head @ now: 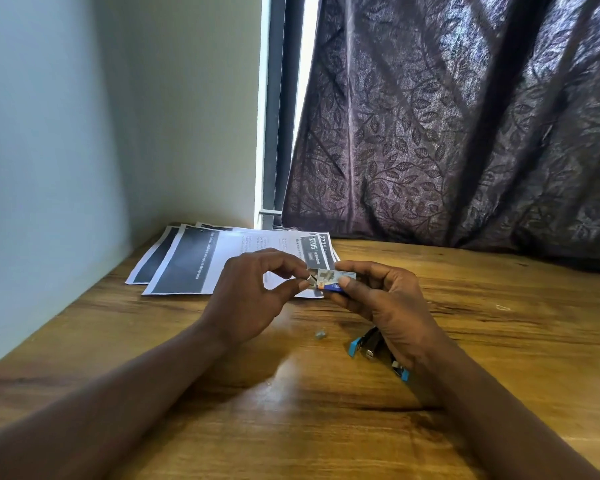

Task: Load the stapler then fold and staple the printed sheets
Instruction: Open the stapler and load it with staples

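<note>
My right hand (385,299) holds a small blue staple box (331,280) above the wooden table (291,410). At the box's open left end, my left hand (253,296) pinches a strip of staples (311,279) between thumb and forefinger. Below my right hand lies a blue and black stapler (371,344), opened up and partly hidden by the hand and wrist. A small loose piece of staples (320,335) rests on the table left of the stapler. Several printed sheets (201,261) with dark blocks lie fanned out beyond my hands.
A pale wall (66,168) runs along the table's left edge. At the back hangs a dark leaf-patterned curtain (465,133) over a window frame (274,133). Bare wood shows at the right and in front.
</note>
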`<move>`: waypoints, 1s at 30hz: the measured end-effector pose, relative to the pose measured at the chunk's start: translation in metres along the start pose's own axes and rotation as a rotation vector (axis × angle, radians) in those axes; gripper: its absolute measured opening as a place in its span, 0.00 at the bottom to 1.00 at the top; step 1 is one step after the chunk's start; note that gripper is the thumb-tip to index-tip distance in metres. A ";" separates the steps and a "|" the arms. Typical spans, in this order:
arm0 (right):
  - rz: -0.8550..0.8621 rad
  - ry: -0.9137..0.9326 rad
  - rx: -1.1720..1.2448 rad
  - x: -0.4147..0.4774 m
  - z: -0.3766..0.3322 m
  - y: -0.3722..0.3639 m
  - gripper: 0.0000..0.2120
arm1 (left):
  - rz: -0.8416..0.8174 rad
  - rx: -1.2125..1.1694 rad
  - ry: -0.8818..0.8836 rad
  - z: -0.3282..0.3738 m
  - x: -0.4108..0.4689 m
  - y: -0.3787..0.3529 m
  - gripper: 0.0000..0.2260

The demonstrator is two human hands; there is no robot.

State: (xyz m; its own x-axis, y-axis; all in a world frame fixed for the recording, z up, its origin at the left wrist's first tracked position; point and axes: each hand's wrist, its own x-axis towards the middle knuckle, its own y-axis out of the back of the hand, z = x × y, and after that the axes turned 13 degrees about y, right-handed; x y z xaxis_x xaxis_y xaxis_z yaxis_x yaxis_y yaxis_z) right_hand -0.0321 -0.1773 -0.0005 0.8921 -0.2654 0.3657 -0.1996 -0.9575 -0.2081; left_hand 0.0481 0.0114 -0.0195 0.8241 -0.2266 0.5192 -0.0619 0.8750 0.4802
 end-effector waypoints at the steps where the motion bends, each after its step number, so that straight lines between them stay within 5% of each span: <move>1: -0.002 -0.008 0.005 0.000 0.000 0.000 0.11 | -0.007 -0.009 0.008 -0.001 0.000 0.000 0.05; 19: -0.010 -0.161 0.128 0.007 0.000 0.008 0.12 | -0.060 -0.113 0.094 -0.001 0.002 -0.004 0.02; 30: 0.164 -0.071 0.162 0.006 -0.002 0.006 0.07 | -0.094 -0.255 0.234 -0.007 0.004 -0.002 0.01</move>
State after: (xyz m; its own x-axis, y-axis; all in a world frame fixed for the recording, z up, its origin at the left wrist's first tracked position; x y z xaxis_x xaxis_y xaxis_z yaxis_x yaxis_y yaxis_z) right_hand -0.0286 -0.1854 0.0022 0.8802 -0.4024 0.2518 -0.2821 -0.8701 -0.4042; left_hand 0.0556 0.0114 -0.0235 0.9281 -0.2330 0.2904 0.1387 0.9402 0.3111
